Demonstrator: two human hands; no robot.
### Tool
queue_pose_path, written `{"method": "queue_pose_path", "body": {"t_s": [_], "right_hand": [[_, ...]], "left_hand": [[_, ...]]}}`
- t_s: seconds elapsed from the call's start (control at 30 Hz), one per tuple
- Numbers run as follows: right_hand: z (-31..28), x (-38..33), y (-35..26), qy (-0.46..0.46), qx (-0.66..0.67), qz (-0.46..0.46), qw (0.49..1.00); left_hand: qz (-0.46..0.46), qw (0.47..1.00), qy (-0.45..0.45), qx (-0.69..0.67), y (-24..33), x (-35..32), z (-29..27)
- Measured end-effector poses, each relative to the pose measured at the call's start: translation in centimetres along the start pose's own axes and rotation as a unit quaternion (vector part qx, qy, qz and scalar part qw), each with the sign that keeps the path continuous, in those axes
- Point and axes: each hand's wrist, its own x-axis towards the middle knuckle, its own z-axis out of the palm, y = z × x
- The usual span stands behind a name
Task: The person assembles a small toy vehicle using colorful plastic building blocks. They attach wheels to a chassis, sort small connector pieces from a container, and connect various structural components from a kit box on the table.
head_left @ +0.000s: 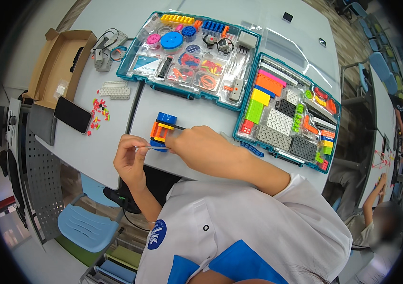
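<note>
My left hand (pixel 129 154) is closed in a pinch on one end of a thin grey rod (pixel 156 147). The rod runs across to my right hand (pixel 189 144), whose curled fingers press against a small plastic construction-kit model (pixel 159 129). Blue round pieces cap the model at top and bottom, with orange and yellow parts between them. A dark bar sticks out of its upper side behind my right hand. The right fingertips are mostly hidden, as is the lower right side of the model.
Beyond my hands lies a teal-edged case (pixel 189 92) of wheels, gears and small parts. To its right, another tray (pixel 258 137) holds coloured beams and plates. At left are a black phone (pixel 72 115), scattered small pegs (pixel 98 113), a light beam stack (pixel 114 90) and an open cardboard box (pixel 50 78).
</note>
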Motion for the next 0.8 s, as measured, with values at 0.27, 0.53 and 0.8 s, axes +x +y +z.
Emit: {"method": "queue_pose_path", "body": {"t_s": [0.27, 0.53, 0.8], "right_hand": [[0.2, 0.1, -0.3, -0.039, -0.001, 0.017, 0.999], [3.1, 2.6, 0.5, 0.171, -0.011, -0.056, 0.984], [10.3, 3.8, -1.3, 0.177, 0.145, -0.218, 0.949]], "left_hand": [[0.014, 1.0, 0.002, 0.014, -0.1, -0.3, -0.1], [-0.008, 0.934, 0.354, 0.057, -2.2, 1.9, -4.9], [-0.018, 0.885, 0.361, 0.294, -5.8, 0.9, -8.8]]}}
